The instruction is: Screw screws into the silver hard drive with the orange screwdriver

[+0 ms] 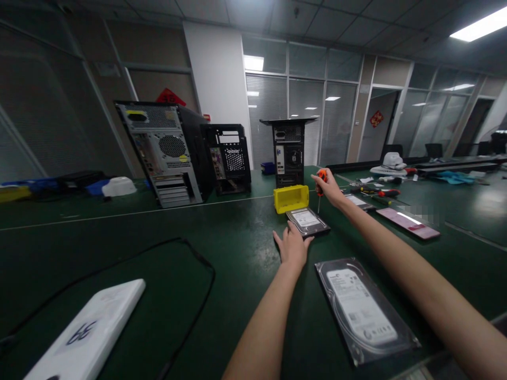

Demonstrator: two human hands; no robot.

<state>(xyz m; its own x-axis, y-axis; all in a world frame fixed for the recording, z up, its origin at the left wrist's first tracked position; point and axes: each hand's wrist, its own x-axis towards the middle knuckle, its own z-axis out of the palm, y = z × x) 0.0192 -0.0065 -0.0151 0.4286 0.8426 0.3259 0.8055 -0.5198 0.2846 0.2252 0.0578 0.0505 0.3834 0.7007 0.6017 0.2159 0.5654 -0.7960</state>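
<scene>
A hard drive (306,217) lies flat on the green table with its white label up. My left hand (292,245) rests at its near edge, fingers spread, the fingertips touching the drive. In my right hand (328,187) is a screwdriver (321,179) with an orange and black handle, held upright. Its thin shaft points down at the drive's right side; whether the tip touches a screw is too small to tell. Just behind the drive stands a yellow plastic box (291,199). Nearer to me lies a second, larger-looking hard drive (358,306).
Computer cases (170,153) stand along the back. To the right are a pink phone (410,222), another drive (357,201) and several hand tools (390,193). A white device (89,332) marked with numerals and a black cable (209,266) lie at the left front.
</scene>
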